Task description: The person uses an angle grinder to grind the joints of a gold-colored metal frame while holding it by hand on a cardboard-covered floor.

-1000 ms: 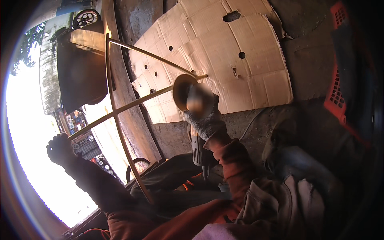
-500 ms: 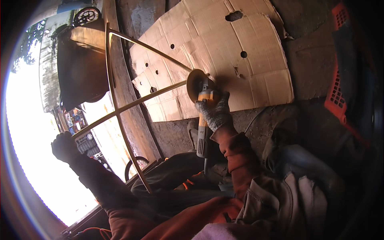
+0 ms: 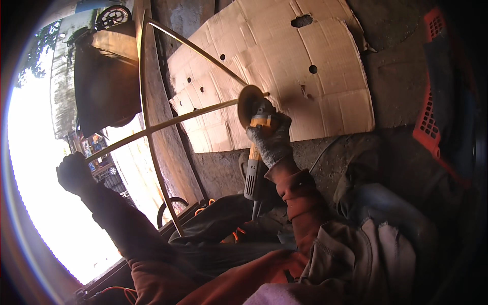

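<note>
A yellow and grey angle grinder (image 3: 252, 173) is gripped in my gloved right hand (image 3: 271, 137), its cord hanging from the lower end. Its round disc (image 3: 248, 105) lies against the joint where two bars of a thin metal frame (image 3: 193, 116) come together. The frame is made of straight and bent bars, gold-looking in this light. My left hand (image 3: 73, 174), dark against the bright daylight, is closed round the far left end of the long bar. The exact contact between disc and metal is hidden behind the disc.
A large flattened cardboard sheet (image 3: 284, 61) with holes lies under the frame's right end. A wooden plank (image 3: 170, 147) runs along the bright opening at left. An orange-red plastic crate (image 3: 428, 122) stands at right. A dark cloth-like sheet (image 3: 104, 84) hangs at upper left.
My left hand has moved slightly up and left, and the frame has tilted with it. The grinder's body has swung a little leftward at its lower end.
</note>
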`<state>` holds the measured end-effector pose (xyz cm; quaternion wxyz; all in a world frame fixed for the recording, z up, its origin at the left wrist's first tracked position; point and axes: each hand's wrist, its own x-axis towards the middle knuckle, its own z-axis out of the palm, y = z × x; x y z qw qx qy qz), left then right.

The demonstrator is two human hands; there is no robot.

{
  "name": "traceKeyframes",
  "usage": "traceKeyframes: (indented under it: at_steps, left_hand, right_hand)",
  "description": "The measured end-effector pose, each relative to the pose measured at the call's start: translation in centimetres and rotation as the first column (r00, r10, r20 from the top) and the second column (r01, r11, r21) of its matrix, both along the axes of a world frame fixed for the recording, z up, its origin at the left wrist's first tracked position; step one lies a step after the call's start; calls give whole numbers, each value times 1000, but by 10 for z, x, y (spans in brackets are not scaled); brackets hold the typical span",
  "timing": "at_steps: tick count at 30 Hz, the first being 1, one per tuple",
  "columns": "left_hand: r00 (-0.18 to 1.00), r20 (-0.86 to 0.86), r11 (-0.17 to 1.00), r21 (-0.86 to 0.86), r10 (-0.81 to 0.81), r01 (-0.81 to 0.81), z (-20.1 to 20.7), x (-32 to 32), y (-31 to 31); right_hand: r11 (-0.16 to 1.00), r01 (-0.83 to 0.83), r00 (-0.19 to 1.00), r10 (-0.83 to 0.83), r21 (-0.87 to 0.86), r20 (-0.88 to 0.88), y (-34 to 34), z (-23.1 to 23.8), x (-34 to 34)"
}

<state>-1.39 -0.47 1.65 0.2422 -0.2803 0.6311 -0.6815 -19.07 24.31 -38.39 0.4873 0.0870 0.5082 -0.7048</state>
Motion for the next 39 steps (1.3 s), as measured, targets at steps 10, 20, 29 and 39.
traceKeyframes:
  at_steps: [10,20,29,39]
  left_hand:
    - [989,20,987,-78,145,-143,11,-63,10]
    - [960,41,959,50,277,-279,17,-67,21]
    - [940,-118,916,-214,320,-338,8,-65,54]
    - [972,-228,979,-177,55,-97,13,-47,78]
  right_hand:
    - [964,-259,856,202,-58,-476,12,48,-1]
    - [870,-475,801,489,128,-345,21,71,-25]
    - [972,-229,970,224,-54,-96,36,35,-22]
    - [905,-353,734,110,-237,-671,25,128,5]
